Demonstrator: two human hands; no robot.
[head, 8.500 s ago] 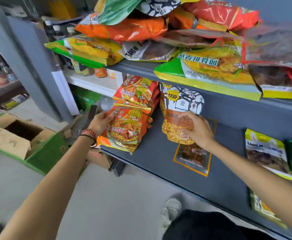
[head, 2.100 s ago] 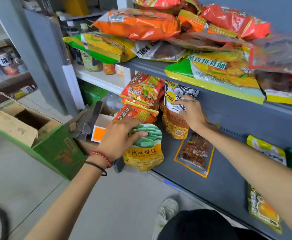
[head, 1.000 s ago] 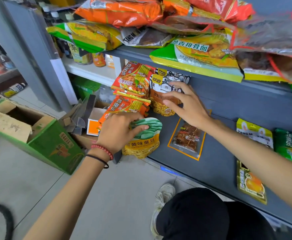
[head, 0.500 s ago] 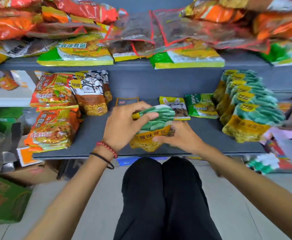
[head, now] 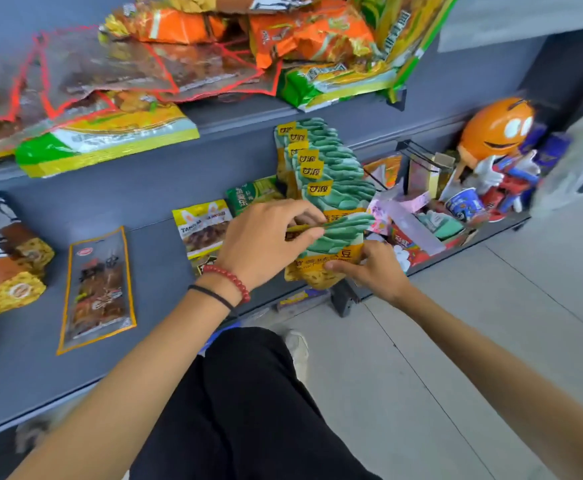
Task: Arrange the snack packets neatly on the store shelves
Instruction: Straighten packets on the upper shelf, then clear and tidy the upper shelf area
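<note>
Both hands on the packet (head: 338,233) now: left hand (head: 266,244) pinching its top edge, right hand (head: 373,271) gripping the lower corner, thumb on the front. It's held at the front of the matching row (head: 328,161), towards the right end of the lower shelf (head: 155,271). Looks light and crinkly, a soft foil pouch with loose contents, likely slick. I'd hold the sealed edges, not the belly, and lean it gently against the others.
</note>
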